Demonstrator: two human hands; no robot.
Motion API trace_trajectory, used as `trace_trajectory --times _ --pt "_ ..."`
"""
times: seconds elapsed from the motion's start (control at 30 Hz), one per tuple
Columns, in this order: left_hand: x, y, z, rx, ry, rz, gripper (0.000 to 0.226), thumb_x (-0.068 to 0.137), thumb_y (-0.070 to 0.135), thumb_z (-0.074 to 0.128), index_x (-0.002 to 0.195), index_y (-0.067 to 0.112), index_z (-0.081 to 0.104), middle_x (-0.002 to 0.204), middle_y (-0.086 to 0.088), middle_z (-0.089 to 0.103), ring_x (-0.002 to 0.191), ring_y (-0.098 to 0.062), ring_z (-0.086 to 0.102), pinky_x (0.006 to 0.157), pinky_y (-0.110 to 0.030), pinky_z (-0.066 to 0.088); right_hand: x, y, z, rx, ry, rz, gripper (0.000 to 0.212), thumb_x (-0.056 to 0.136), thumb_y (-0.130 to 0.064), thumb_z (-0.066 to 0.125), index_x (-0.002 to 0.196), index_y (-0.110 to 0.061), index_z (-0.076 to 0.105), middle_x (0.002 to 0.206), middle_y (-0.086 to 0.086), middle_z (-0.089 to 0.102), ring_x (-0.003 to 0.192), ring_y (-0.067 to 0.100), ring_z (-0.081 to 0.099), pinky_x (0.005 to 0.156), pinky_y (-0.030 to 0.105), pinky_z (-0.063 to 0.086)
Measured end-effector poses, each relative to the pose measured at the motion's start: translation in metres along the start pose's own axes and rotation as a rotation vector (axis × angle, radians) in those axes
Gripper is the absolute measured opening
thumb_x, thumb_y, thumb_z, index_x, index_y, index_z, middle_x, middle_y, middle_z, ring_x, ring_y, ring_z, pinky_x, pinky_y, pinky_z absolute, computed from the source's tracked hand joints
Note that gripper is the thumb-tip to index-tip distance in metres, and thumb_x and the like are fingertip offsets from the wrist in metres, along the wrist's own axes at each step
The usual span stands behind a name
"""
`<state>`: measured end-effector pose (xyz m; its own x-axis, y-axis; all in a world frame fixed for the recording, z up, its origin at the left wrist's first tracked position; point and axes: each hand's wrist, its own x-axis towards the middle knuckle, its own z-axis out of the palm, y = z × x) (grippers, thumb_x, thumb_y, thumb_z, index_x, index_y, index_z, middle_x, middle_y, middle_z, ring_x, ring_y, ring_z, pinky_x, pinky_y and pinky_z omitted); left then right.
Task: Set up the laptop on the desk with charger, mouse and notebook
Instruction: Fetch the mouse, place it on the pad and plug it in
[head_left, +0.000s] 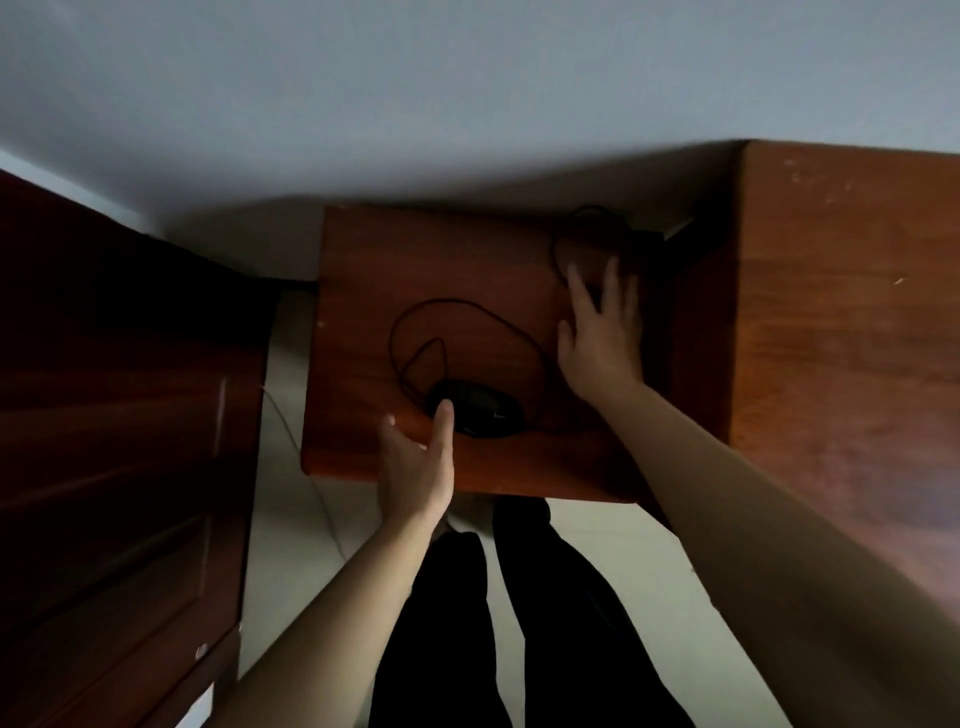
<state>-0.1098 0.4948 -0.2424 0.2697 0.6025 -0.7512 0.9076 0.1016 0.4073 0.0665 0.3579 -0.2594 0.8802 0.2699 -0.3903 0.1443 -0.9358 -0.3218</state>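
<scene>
A black charger brick lies near the front edge of a reddish wooden desk, with its thin black cable looped across the top towards the back right. My left hand is open at the front edge, its forefinger touching the brick's left end. Further back and to the right, my right hand is spread with fingers apart over the desk, close to the cable; it holds nothing. No laptop, mouse or notebook is in view.
A taller wooden cabinet stands against the desk's right side. A dark wooden door or wardrobe fills the left. My legs in black trousers stand on a pale tiled floor below the desk. A grey wall is behind.
</scene>
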Motion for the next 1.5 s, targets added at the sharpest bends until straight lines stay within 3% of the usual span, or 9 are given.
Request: trace_trajectory --times 0.17,0.43,0.6,0.67,0.73,0.87,1.03,1.3,1.5 --pt "0.008 0.023 0.019 -0.184 -0.031 -0.212 0.112 0.039 0.103 0.053 0.120 0.030 0.028 0.118 -0.008 0.056 0.100 -0.033 0.065 0.089 -0.052 0.057 -0.016 0.007 0.011 0.025 0.035 -0.033 0.028 0.098 -0.017 0.058 0.123 -0.019 0.069 0.127 0.010 0.057 0.118 0.033 0.049 0.091 0.039 0.049" --pt "0.009 0.045 0.041 -0.253 0.012 -0.313 0.100 0.061 0.065 0.083 0.134 0.026 0.027 0.134 -0.015 0.045 0.101 -0.035 0.063 0.048 -0.032 0.055 -0.041 0.012 0.014 0.300 -0.111 0.242 0.019 0.100 -0.019 0.057 0.111 -0.026 0.070 0.125 0.008 0.054 0.109 0.028 0.059 0.083 0.027 0.044" --pt "0.019 0.054 0.044 -0.305 0.046 -0.329 0.092 0.064 0.042 0.088 0.133 0.025 0.029 0.132 -0.015 0.047 0.095 -0.032 0.062 0.050 -0.031 0.054 -0.052 0.017 0.013 0.400 -0.098 0.312 0.018 0.099 -0.018 0.057 0.109 -0.025 0.070 0.123 0.007 0.054 0.110 0.025 0.058 0.082 0.024 0.039" --pt "0.017 0.055 0.040 -0.316 0.058 -0.328 0.092 0.065 0.038 0.087 0.134 0.021 0.030 0.128 -0.011 0.046 0.088 -0.027 0.058 0.067 -0.038 0.059 -0.058 0.020 0.010 0.429 -0.096 0.329 0.019 0.099 -0.017 0.057 0.114 -0.025 0.066 0.125 0.006 0.054 0.112 0.024 0.057 0.083 0.024 0.037" --pt "0.014 0.053 0.030 -0.219 0.097 -0.231 0.091 0.064 0.040 0.086 0.136 0.017 0.034 0.130 -0.011 0.047 0.097 -0.028 0.057 0.085 -0.042 0.057 -0.065 0.020 0.007 0.481 -0.084 0.339 0.028 0.099 -0.015 0.057 0.126 -0.025 0.060 0.127 0.006 0.053 0.115 0.024 0.057 0.084 0.023 0.036" --pt "0.011 0.042 -0.006 -0.049 0.130 0.065 0.079 0.067 0.035 0.085 0.129 0.010 0.043 0.130 -0.011 0.047 0.115 -0.030 0.054 0.084 -0.037 0.049 -0.078 0.011 -0.002 0.538 -0.077 0.319 0.045 0.102 -0.018 0.053 0.146 -0.021 0.047 0.138 0.012 0.049 0.124 0.027 0.054 0.099 0.028 0.040" --pt "-0.009 0.038 -0.066 0.057 0.072 0.410 0.062 0.071 0.019 0.086 0.113 0.016 0.040 0.114 -0.006 0.053 0.105 -0.025 0.057 0.083 -0.035 0.048 -0.108 -0.017 -0.025 0.600 -0.025 0.246 0.041 0.102 -0.023 0.055 0.142 -0.017 0.056 0.134 0.013 0.056 0.122 0.026 0.056 0.091 0.018 0.033" --pt "-0.106 0.088 -0.155 0.159 0.083 0.861 0.066 0.072 0.029 0.085 0.126 0.017 0.049 0.112 -0.004 0.061 0.099 -0.021 0.058 0.081 -0.028 0.042 -0.203 -0.061 -0.120 0.756 0.274 0.215 0.035 0.097 -0.028 0.063 0.132 -0.024 0.065 0.119 0.004 0.063 0.103 0.015 0.063 0.098 0.034 0.050" --pt "-0.227 0.159 -0.152 0.175 -0.032 1.139 0.063 0.075 0.038 0.081 0.125 0.019 0.050 0.117 -0.006 0.066 0.108 -0.028 0.061 0.090 -0.037 0.050 -0.296 -0.015 -0.226 0.836 0.616 0.274 0.029 0.097 -0.026 0.062 0.126 -0.024 0.066 0.113 -0.001 0.067 0.100 0.016 0.064 0.091 0.037 0.056"
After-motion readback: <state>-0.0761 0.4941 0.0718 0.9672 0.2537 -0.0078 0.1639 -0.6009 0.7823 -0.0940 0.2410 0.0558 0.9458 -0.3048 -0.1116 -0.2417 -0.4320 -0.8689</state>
